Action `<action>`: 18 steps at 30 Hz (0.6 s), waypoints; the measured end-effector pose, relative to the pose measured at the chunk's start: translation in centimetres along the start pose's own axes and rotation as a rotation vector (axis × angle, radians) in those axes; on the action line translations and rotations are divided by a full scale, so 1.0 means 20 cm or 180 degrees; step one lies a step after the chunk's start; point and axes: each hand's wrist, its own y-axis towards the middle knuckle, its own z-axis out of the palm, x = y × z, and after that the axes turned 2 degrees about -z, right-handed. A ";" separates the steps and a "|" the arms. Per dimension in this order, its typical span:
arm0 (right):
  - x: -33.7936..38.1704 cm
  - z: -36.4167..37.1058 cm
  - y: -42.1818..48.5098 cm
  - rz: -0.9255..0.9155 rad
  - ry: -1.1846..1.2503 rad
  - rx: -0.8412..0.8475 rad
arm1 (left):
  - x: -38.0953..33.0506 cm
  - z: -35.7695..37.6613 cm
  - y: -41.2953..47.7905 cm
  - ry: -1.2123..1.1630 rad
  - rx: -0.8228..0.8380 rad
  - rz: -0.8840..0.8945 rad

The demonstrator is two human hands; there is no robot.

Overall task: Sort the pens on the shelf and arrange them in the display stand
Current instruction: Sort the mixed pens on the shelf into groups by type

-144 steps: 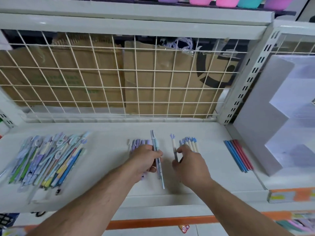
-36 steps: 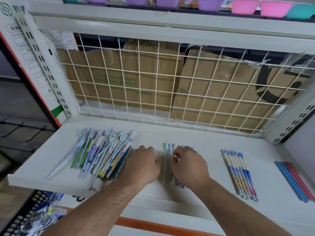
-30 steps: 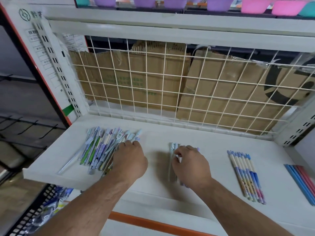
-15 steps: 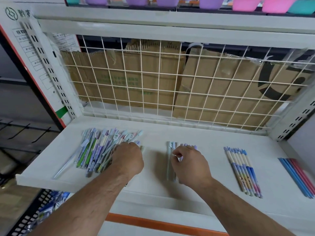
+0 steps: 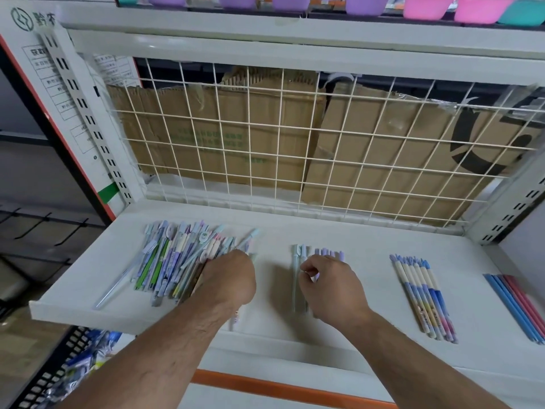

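Two hands work over the shelf (image 5: 370,273). Our left hand (image 5: 228,278) lies on the right edge of the mixed pen pile (image 5: 171,255), fingers tucked under, so we cannot tell its grip. Right of the pile, our right hand (image 5: 333,287) curls, thumb meeting forefinger, over the lilac pens (image 5: 327,252); we cannot tell if it holds one.

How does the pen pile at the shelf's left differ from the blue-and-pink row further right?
The left pile mixes many colours and designs; the blue-and-pink row is one design. The pile's pens cross and overlap; the row's lie parallel, side by side. The left hand is on the pile; nothing touches the row. Both lie on the white shelf.
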 end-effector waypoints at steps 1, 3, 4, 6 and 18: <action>0.00 0.00 0.00 -0.0010 -0.0020 0.0008 | 0.00 0.01 0.00 0.0065 0.0041 -0.0003; 0.00 -0.02 -0.01 -0.0002 -0.0058 0.0030 | -0.01 0.01 0.01 0.0199 0.0103 0.0001; 0.00 -0.02 -0.01 0.0013 -0.0058 0.0046 | -0.01 0.01 0.01 0.0252 0.0119 0.0009; 0.00 -0.04 -0.02 0.0054 -0.0069 0.0048 | -0.01 0.01 0.01 0.0312 0.0133 0.0023; 0.01 -0.11 -0.05 0.0091 -0.0047 0.0003 | -0.04 -0.05 -0.01 -0.0219 0.0482 0.0091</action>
